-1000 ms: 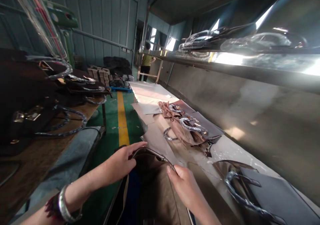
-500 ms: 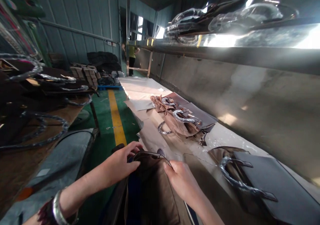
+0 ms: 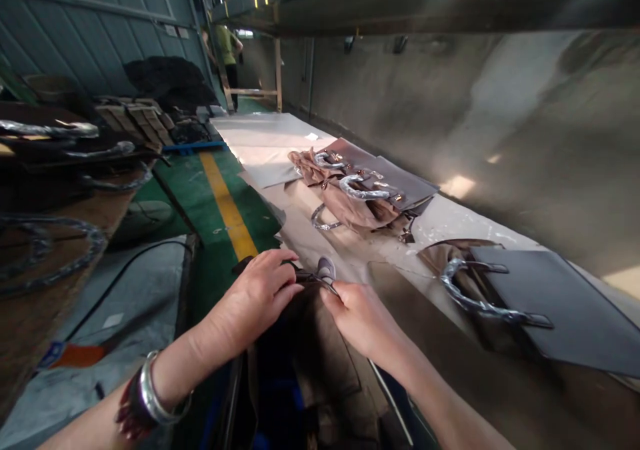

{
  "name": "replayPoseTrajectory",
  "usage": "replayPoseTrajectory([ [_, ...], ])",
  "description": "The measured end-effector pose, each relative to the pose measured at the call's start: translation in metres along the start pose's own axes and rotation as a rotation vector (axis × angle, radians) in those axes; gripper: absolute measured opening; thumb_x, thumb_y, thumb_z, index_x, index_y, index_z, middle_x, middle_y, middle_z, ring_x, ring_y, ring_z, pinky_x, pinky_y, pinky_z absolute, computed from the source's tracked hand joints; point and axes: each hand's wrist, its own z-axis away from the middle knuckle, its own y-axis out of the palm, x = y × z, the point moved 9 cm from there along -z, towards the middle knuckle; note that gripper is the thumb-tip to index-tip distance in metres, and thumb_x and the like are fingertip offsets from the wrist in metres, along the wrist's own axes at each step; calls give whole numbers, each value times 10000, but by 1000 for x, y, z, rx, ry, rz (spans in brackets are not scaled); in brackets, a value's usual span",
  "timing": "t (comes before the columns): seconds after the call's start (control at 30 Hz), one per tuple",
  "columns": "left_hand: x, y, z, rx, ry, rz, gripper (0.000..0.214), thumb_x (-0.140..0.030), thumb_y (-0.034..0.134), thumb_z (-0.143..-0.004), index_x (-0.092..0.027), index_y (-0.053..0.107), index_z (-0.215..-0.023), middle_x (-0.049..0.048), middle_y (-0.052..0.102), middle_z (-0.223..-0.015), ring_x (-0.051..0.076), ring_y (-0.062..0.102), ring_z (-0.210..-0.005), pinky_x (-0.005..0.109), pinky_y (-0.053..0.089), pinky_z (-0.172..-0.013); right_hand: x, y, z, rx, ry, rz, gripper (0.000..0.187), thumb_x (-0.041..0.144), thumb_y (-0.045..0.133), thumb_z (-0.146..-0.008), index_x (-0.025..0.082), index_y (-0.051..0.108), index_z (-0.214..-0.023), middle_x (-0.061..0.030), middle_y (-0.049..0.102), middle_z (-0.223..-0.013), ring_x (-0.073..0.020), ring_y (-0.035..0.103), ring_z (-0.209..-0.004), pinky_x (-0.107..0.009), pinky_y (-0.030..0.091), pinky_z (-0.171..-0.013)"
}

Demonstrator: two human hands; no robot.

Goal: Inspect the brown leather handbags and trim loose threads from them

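Observation:
In front of me hangs a brown fabric bag lining (image 3: pixel 325 343) with a dark upper edge. My right hand (image 3: pixel 367 320) pinches that edge between thumb and fingers at its right end. My left hand (image 3: pixel 260 297) has its fingers curled over the dark edge at the left, thumb below, closed on it. A small grey oval piece (image 3: pixel 327 268) shows just beyond the edge, between the hands; its kind is unclear. To the right lies a flat grey bag panel (image 3: pixel 570 310) with a plastic-wrapped handle (image 3: pixel 460 297) on the table.
Brown bag pieces (image 3: pixel 363 207) with wrapped handles lie farther up the paper-covered table (image 3: pixel 265 137). A shelf (image 3: pixel 425 10) overhangs it on the right. At left, another table (image 3: pixel 107 217) carries dark bag parts, beside an orange-handled tool (image 3: pixel 83 355). A person (image 3: pixel 227 50) stands far back.
My view has tipped downward. My left hand has moved in over the lining's edge, its fingers closing around it. The right hand keeps its pinch.

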Motion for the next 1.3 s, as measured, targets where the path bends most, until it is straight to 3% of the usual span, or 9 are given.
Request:
replayPoseTrajectory([
  [0.27, 15, 9, -11, 118, -214, 47, 175, -162, 497, -758, -162, 471, -586, 23, 608, -758, 165, 575, -785, 282, 448, -725, -1, 6, -5, 89, -147, -81, 314, 302, 427, -877, 170, 457, -593, 44, 374, -544, -86, 396, -533, -214, 247, -499],
  [0.6, 25, 25, -32, 293, -251, -42, 132, -167, 507, -706, -134, 500, -579, -52, 445, -547, 109, 523, -594, 242, 363, -631, -19, 24, -18, 297, -223, -355, 389, 437, 446, -845, 199, 313, -567, 64, 213, -601, -56, 243, -523, -210, 202, -471],
  [0.77, 28, 32, -43, 351, -249, -68, 117, -163, 481, -694, -125, 506, -586, -56, 408, -539, 138, 563, -650, 295, 390, -696, -23, 14, -25, 198, -231, -186, 435, 536, 392, -856, 189, 378, -595, 63, 270, -586, -64, 293, -529, -220, 220, -486],
  [0.87, 27, 34, -47, 345, -246, -97, 134, -167, 464, -696, -126, 507, -576, -60, 403, -529, 111, 547, -602, 264, 390, -661, -17, 4, -28, 112, -252, -67, 399, 497, 371, -886, 187, 416, -638, 56, 339, -580, -72, 346, -537, -220, 247, -509],
  [1.03, 22, 39, -50, 339, -226, -52, 138, -163, 535, -674, -136, 506, -542, -63, 421, -503, 104, 526, -563, 225, 398, -610, -9, 3, -36, 91, -272, 16, 359, 417, 400, -892, 185, 431, -621, 53, 365, -548, -75, 353, -502, -219, 239, -506],
  [1.1, 22, 38, -48, 319, -223, 39, 132, -176, 555, -703, -136, 542, -577, -55, 465, -528, 118, 551, -604, 239, 422, -638, -7, 3, -40, 61, -255, 53, 348, 350, 407, -888, 182, 427, -584, 47, 363, -529, -77, 349, -490, -226, 235, -513],
  [1.17, 19, 29, -44, 259, -196, 227, 99, -207, 533, -767, -141, 603, -740, -35, 571, -674, 134, 590, -722, 259, 453, -721, -9, 1, -43, 30, -198, 66, 333, 311, 415, -877, 178, 450, -575, 37, 380, -526, -90, 376, -504, -233, 240, -524],
  [1.23, 14, 8, -33, 133, -166, 379, 199, -249, 508, -821, -162, 586, -982, 0, 619, -944, 155, 587, -917, 279, 450, -846, -13, 0, -46, 17, -116, 48, 327, 303, 409, -874, 177, 479, -580, 26, 407, -532, -105, 415, -531, -236, 251, -534],
  [1.3, 10, -16, -11, -8, -193, 354, 353, -326, 537, -830, -181, 508, -1151, 41, 568, -1142, 199, 527, -1075, 310, 416, -945, -17, -1, -48, 17, -44, 19, 346, 320, 397, -875, 180, 475, -568, 22, 411, -530, -114, 428, -544, -237, 252, -531],
])
